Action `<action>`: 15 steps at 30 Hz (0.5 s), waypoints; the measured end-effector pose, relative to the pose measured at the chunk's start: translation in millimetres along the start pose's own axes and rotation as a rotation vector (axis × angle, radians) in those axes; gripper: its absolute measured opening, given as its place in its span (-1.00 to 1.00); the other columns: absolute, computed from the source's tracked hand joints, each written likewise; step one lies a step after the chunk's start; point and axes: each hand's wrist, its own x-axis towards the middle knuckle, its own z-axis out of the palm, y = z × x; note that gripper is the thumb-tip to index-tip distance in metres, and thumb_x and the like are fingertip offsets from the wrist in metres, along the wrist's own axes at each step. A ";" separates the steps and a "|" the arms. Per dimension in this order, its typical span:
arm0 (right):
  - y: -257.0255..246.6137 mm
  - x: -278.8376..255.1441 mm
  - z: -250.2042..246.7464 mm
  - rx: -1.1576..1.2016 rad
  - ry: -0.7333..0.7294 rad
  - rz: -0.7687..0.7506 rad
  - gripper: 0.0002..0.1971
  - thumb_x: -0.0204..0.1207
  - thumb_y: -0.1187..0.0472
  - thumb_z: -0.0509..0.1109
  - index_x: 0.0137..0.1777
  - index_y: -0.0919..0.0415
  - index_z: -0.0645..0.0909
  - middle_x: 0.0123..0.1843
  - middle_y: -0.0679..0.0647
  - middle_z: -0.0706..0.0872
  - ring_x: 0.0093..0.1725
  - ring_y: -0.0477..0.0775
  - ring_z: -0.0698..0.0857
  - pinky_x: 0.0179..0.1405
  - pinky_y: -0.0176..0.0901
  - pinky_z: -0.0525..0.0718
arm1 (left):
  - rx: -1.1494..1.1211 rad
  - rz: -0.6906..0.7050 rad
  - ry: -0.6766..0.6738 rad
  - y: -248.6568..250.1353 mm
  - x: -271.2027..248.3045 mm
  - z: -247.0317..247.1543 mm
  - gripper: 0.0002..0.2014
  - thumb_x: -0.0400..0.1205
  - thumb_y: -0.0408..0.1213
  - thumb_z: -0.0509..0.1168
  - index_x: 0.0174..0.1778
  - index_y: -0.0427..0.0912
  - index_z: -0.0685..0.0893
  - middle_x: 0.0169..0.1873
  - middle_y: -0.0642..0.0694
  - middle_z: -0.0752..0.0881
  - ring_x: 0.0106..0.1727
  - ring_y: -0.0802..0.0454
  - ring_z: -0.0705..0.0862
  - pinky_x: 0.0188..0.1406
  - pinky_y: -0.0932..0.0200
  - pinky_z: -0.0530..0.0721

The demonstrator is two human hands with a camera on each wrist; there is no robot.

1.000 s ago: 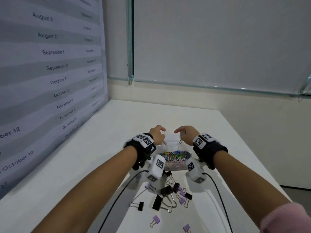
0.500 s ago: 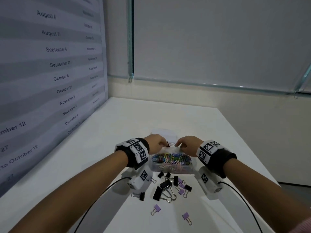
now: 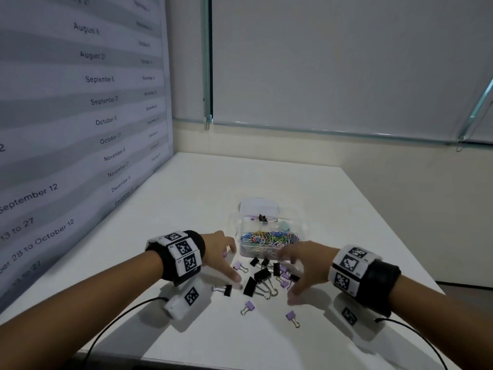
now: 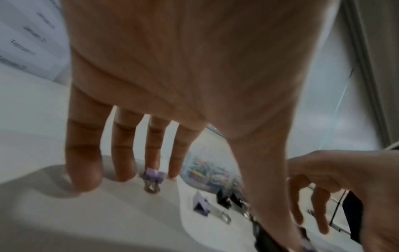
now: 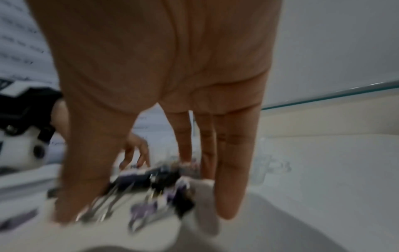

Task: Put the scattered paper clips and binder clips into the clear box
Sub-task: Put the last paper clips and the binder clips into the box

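- White worktop (image 3: 186, 198) carries our clear box (image 3: 266, 236), its lid open at the far side, with coloured paper clips (image 3: 269, 240) piled in the near compartment and one black clip (image 3: 262, 218) in the far one.
- Black and purple binder clips (image 3: 262, 280) lie scattered just in front of the box, between our hands.
- Our left hand (image 3: 221, 253) hangs over the clips with fingers (image 4: 84, 153) straight and spread, holding nothing; a purple clip (image 4: 153, 177) lies beneath the fingertips.
- Our right hand (image 3: 306, 265) reaches over the pile with fingers extended, thumb apart, gripping nothing; the wrist view is blurred.
- Dates are printed on a wall chart (image 3: 80, 102) at our left.
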 end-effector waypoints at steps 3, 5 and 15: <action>-8.6 2.3 14.0 0.023 0.055 -0.053 0.08 -0.01 -0.24 0.64 0.52 -0.25 0.14 0.38 -0.10 0.43 0.37 0.00 0.49 0.38 -0.05 0.51 | -0.029 0.044 -0.026 6.4 -7.1 9.7 -0.13 0.20 0.33 0.49 0.38 0.12 0.33 0.20 0.03 0.36 0.27 -0.02 0.53 0.36 -0.09 0.55; -15.6 5.7 22.0 0.037 0.081 -0.066 0.11 -0.02 -0.30 0.62 0.53 -0.22 0.12 0.33 -0.10 0.41 0.33 0.00 0.48 0.32 -0.05 0.54 | -0.084 0.090 -0.028 15.0 -12.5 17.8 -0.11 0.20 0.29 0.51 0.40 0.12 0.30 0.25 0.04 0.33 0.32 -0.01 0.49 0.38 -0.08 0.54; -35.9 25.3 20.3 0.151 0.088 -0.108 -0.50 0.16 0.02 0.63 0.10 -0.07 0.54 -0.02 -0.11 0.36 0.06 0.03 0.54 0.07 -0.06 0.62 | -0.196 0.193 0.137 38.0 -13.6 37.9 -0.35 0.30 -0.06 0.54 0.29 -0.02 0.44 0.18 0.00 0.39 0.22 -0.02 0.55 0.24 0.04 0.64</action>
